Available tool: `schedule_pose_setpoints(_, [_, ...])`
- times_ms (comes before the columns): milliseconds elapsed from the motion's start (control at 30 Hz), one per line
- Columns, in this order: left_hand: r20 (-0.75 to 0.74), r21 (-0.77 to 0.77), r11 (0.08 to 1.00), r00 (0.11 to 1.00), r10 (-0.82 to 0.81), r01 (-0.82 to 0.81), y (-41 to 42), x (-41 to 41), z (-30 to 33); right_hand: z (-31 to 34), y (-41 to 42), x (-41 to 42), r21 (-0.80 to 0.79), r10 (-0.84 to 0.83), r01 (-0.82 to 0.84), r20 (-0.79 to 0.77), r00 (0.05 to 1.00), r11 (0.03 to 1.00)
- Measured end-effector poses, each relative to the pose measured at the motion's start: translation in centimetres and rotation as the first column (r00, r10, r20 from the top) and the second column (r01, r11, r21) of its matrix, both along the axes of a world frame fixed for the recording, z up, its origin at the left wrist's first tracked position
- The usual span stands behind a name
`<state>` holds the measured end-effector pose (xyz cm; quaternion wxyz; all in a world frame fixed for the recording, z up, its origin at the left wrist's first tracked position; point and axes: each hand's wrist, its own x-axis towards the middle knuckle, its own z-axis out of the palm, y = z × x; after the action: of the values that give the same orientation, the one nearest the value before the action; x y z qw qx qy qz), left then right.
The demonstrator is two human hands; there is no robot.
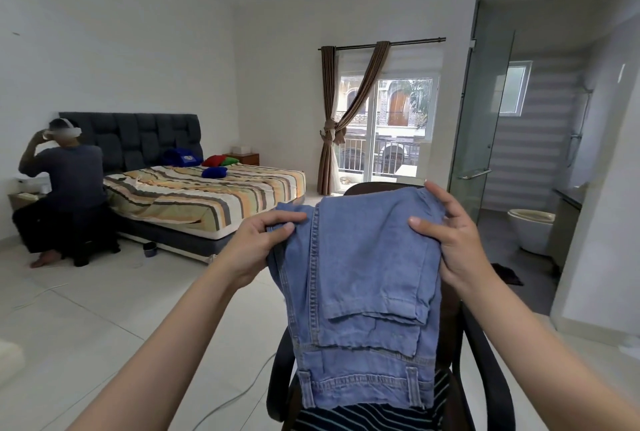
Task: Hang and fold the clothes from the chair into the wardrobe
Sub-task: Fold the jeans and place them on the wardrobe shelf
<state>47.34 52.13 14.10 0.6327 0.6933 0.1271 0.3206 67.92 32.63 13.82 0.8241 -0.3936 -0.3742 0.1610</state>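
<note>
A pair of light blue jeans (pixel 360 278), folded over, hangs in front of me above a black chair (pixel 481 361). My left hand (pixel 256 243) pinches the jeans' left edge near the top. My right hand (pixel 450 243) grips the right edge, thumb in front and fingers behind the fold. The waistband with belt loops hangs lowest. A dark garment with thin light stripes (pixel 363 416) lies on the chair seat under the jeans. No wardrobe is in view.
A bed (pixel 207 195) with a striped sheet stands at the left, a person (pixel 65 188) seated beside it. A curtained balcony door (pixel 391 129) is straight ahead. A glass bathroom door (pixel 485 112) and toilet (pixel 533 229) are at the right. Tiled floor with a white cable (pixel 239 392) lies left of the chair.
</note>
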Motion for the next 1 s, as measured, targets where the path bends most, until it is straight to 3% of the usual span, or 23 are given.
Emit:
schedule_pose_setpoints(133, [-0.173, -0.025, 0.992, 0.977, -0.123, 0.12, -1.1, -0.4, 0.1, -0.1, -0.1, -0.3, -0.003, 0.001, -0.001, -0.027, 1.0, 1.0])
schedule_pose_setpoints(267, [0.025, -0.273, 0.958, 0.996, -0.084, 0.088, -2.9, 0.7, 0.4, -0.9, -1.0, -0.1, -0.035, 0.108, -0.109, -0.026, 0.994, 0.993])
schedule_pose_setpoints(333, [0.122, -0.409, 0.91, 0.992, -0.025, 0.074, -3.5, 1.4, 0.9, -1.9, -1.3, 0.2, -0.161, 0.156, -0.143, 0.07, 0.985, 0.977])
schedule_pose_setpoints(433, [0.159, -0.455, 0.888, 0.987, 0.012, 0.063, -3.8, 1.8, 1.5, -3.6, -1.2, 0.5, -0.37, 0.102, -0.01, 0.231, 0.968, 0.929])
schedule_pose_setpoints(567, [0.237, -0.477, 0.878, 0.968, 0.086, 0.039, -3.5, 1.9, 1.6, -4.5, -0.6, 0.1, -0.159, -0.07, 0.068, -0.006, 0.998, 0.985])
schedule_pose_setpoints(633, [0.282, -0.513, 0.857, 0.953, 0.109, 0.053, -3.4, 2.1, 1.3, -4.9, -0.2, -0.5, -0.072, -0.162, 0.158, -0.05, 0.986, 0.985])
schedule_pose_setpoints(733, [0.323, -0.567, 0.82, 0.937, 0.136, 0.076, -3.0, 1.9, 0.8, -5.4, 0.4, -1.6, -0.086, -0.159, 0.17, 0.13, 0.979, 0.982])
schedule_pose_setpoints(833, [0.323, -0.564, 0.823, 0.935, 0.147, 0.065, -2.4, 1.2, 0.5, -5.4, 0.4, -1.8, -0.073, -0.154, 0.172, 0.205, 0.967, 0.982])
schedule_pose_setpoints(1000, [0.259, -0.381, 0.922, 0.948, 0.183, -0.074, -0.9, -0.8, 0.6, -3.2, 0.5, -2.1, 0.01, -0.372, 0.402, 0.4, 0.838, 0.916])
